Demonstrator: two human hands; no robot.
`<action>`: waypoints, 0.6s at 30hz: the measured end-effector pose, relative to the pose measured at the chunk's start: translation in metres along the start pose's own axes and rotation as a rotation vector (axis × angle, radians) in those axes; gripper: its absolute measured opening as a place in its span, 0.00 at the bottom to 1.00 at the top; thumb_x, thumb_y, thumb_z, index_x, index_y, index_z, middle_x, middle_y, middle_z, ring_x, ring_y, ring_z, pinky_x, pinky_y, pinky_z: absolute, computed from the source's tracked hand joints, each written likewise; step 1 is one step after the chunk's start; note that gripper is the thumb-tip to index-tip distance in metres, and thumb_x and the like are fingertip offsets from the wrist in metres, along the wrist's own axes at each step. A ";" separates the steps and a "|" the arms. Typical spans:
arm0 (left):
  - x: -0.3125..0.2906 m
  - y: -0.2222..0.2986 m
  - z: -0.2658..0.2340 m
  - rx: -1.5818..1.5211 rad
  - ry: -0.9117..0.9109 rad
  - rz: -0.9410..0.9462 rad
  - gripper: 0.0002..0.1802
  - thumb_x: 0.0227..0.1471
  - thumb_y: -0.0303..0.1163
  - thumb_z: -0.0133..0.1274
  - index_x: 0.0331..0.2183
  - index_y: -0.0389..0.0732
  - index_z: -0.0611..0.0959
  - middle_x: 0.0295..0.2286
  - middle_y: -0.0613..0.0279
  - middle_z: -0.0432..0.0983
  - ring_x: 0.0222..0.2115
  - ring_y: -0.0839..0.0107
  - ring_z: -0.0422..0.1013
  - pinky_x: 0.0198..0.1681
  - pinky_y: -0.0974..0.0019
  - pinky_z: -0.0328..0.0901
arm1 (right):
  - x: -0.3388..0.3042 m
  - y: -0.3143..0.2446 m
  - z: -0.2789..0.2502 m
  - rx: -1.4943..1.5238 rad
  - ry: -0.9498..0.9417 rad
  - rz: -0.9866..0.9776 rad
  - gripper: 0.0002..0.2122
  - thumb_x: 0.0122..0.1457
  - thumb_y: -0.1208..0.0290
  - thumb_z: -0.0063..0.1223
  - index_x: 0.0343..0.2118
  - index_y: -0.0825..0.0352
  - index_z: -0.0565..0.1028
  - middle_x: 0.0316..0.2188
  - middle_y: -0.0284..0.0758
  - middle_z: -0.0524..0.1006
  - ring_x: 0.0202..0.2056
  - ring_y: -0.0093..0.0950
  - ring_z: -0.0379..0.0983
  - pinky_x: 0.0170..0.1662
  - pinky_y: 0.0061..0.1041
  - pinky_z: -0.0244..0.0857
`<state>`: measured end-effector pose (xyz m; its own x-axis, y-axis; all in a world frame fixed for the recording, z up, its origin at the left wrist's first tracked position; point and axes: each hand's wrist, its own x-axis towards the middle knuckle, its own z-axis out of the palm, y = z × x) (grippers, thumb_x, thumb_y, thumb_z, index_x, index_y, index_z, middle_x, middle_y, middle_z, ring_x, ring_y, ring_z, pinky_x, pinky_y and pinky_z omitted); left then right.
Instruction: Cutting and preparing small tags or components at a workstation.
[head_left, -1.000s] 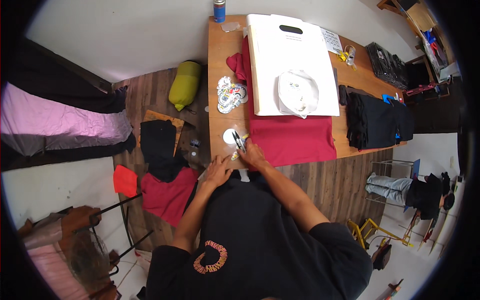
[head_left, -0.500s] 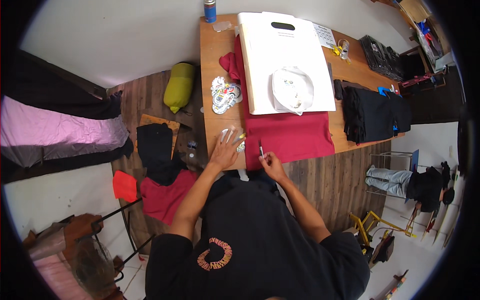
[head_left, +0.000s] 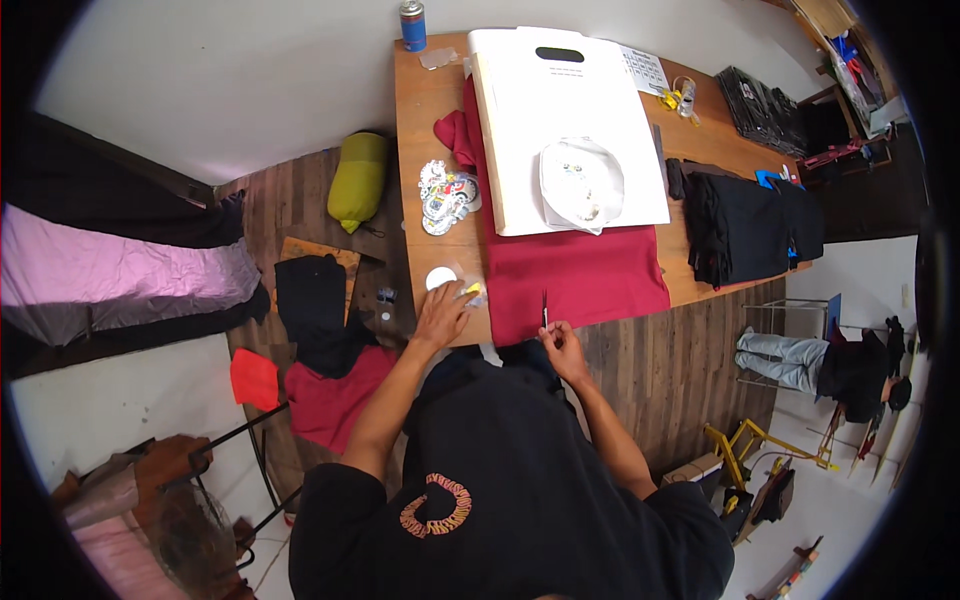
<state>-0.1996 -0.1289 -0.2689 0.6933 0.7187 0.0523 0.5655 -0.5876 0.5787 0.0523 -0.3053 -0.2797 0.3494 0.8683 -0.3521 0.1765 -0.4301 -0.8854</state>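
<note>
Wooden table (head_left: 430, 120) | right hand (head_left: 562, 345) fingers pinch thin tool (head_left: 545, 308) | left hand (head_left: 440, 315) flat, fingers spread

Even, bright daylight fills the room, with no hard shadows and no single source in view. The white board (head_left: 565, 125) on the tabletop (head_left: 425, 130) is close to blown out, with little surface detail. The fisheye lens bends the tabletop's straight edges and squeezes things near the rim, which ends in a black vignette. The centre is fairly sharp; small things look soft.
</note>
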 end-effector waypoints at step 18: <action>0.120 -0.046 -0.047 -0.041 0.450 -0.480 0.28 0.41 0.41 0.62 0.46 0.47 0.75 0.43 0.54 0.66 0.46 0.53 0.62 0.48 0.52 0.57 | -0.050 -0.014 -0.032 -0.004 0.098 0.037 0.08 0.61 0.68 0.51 0.33 0.66 0.67 0.22 0.26 0.70 0.24 0.14 0.64 0.29 0.16 0.58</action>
<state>-0.1632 0.0022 -0.2505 0.1085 0.9879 0.1108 0.7417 -0.1547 0.6527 0.0622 -0.3504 -0.2404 0.4443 0.8234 -0.3530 0.1658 -0.4627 -0.8709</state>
